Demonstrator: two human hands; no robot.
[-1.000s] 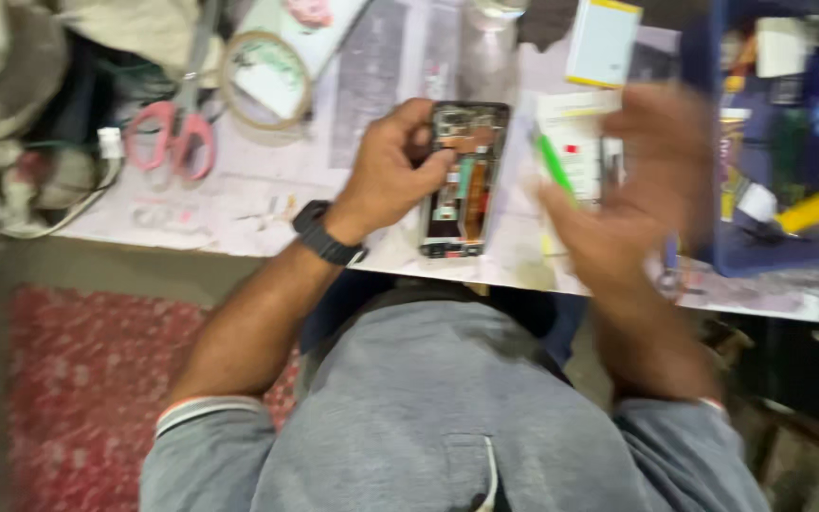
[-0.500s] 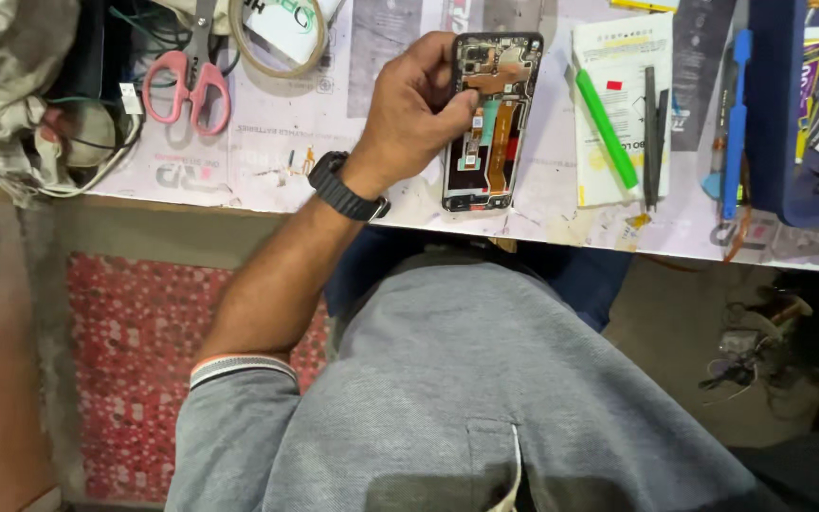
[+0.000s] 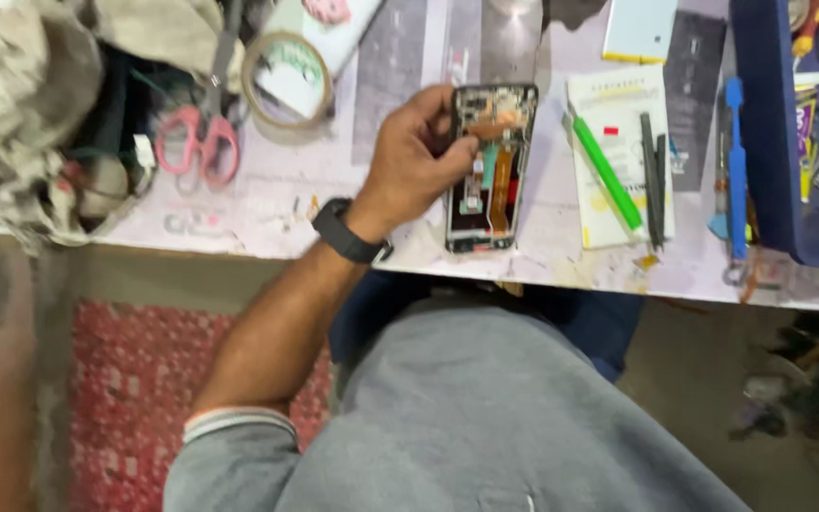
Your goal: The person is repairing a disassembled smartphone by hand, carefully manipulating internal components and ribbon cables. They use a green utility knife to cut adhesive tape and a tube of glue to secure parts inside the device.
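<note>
An opened phone (image 3: 490, 171) with its back cover off lies on the pale worktable (image 3: 561, 256), its orange flex cables and boards exposed. My left hand (image 3: 414, 156) grips the phone's left edge, thumb resting on the inside parts; a black watch (image 3: 345, 232) sits on that wrist. My right hand is out of sight.
Right of the phone lie a notepad (image 3: 623, 123) with a green tool (image 3: 607, 173), black tweezers (image 3: 654, 175) and a blue tool (image 3: 735, 166). A blue tray (image 3: 774, 142) stands at far right. Pink scissors (image 3: 203, 142), a tape roll (image 3: 286, 81) and crumpled cloth (image 3: 21, 95) sit left.
My right hand, blurred over the notepad a second ago, has gone out of view. The left hand has stayed on the phone while the camera view shifted.
</note>
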